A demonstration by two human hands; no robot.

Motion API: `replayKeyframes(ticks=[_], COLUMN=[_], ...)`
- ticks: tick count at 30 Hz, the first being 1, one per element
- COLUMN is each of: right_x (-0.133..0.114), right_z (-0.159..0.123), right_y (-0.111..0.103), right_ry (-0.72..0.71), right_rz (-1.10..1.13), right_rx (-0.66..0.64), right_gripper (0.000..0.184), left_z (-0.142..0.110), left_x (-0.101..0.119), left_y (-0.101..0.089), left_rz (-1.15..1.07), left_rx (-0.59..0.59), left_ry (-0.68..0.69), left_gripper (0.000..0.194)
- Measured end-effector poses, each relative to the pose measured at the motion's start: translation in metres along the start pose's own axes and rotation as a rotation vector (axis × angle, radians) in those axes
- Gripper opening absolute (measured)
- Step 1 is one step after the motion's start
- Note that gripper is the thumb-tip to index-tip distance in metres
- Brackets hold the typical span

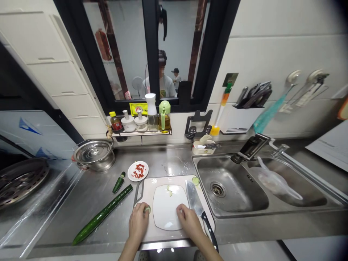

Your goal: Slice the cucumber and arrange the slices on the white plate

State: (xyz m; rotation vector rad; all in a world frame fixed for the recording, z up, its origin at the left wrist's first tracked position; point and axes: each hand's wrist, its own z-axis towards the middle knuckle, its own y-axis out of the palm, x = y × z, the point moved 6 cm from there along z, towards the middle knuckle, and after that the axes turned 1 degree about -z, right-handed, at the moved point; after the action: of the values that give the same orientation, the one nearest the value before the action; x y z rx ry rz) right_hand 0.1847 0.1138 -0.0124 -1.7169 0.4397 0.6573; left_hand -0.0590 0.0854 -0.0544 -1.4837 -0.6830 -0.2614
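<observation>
Cucumber piece (147,209) sits clamped in the left hand (139,222) beside the plate (170,210), likely centred for easy reach, while the right hand (189,220) curls its grip together, nothing visible inside, knife (194,198) lying alongside.

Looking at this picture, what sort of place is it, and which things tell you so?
Most likely a kitchen: there is a double metal sink, a cutting board with a large knife lying on it, and a long cucumber on the metal counter.
</observation>
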Motion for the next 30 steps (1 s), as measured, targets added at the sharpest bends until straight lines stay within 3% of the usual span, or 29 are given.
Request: replayKeyframes(ticks=[5, 9, 12, 15, 20, 30], right_x=[-0.004, -0.010, -0.026, -0.048, -0.064, -0.061], right_z=[0.002, 0.003, 0.003, 0.005, 0.013, 0.011], right_y=[0.005, 0.009, 0.012, 0.014, 0.012, 0.007], right_ry=[-0.010, -0.007, -0.076, -0.191, -0.218, -0.148], right_rz=[0.010, 0.066, 0.191, 0.291, 0.341, 0.445], right_rx=[-0.034, -0.059, -0.099, -0.137, -0.136, -0.210], right_gripper=[0.024, 0.022, 0.022, 0.020, 0.017, 0.027], left_z=[-0.004, -0.003, 0.000, 0.002, 0.004, 0.000], left_x=[0.005, 0.009, 0.026, 0.054, 0.077, 0.074], left_y=[-0.005, -0.005, -0.003, -0.007, -0.015, -0.021], left_rz=[-0.107, -0.389, -0.667, -0.817, -0.838, -0.720], left_rx=[0.040, 0.018, -0.069, -0.163, -0.239, -0.231], left_ry=[-0.003, -0.074, -0.090, -0.022, 0.031, 0.062], left_gripper=[0.018, 0.020, 0.034, 0.044, 0.041, 0.031])
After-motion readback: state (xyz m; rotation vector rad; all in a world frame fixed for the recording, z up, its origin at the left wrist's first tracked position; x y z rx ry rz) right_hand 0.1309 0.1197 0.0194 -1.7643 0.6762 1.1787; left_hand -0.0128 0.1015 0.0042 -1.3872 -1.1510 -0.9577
